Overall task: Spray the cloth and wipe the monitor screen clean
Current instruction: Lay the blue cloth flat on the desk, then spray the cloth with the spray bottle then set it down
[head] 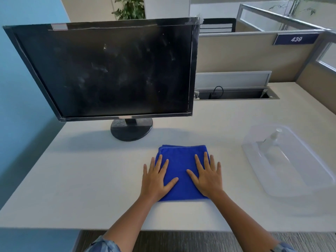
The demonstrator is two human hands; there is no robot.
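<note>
Closest in, your denim-blue sleeves show at the bottom edge above grey carpet, both forearms reaching forward over the front edge of the white desk. Your left hand lies palm down, fingers straight and spread, gripping nothing; thumb and inner fingers rest on the left part of the blue microfibre cloth, outer fingers on the bare desk. Your right hand is the same: flat, fingers splayed, pressing the cloth's right part, little finger past its edge. The cloth is folded into a rough square and lies flat on the desk near the front, under both hands. To the right, well apart from the cloth, sits a clear plastic bin with a clear spray bottle lying on its side inside, nozzle towards the far end. Beyond the cloth, slightly left, is the round black stand base of the monitor; its screen is dark, with pale smudges and streaks. Right of the monitor, a desk cable trough stands with its lid raised, a black cable inside. Behind that, a beige partition carries a blue sign reading 439. Blue wall on the left, potted plant at the far back.
</note>
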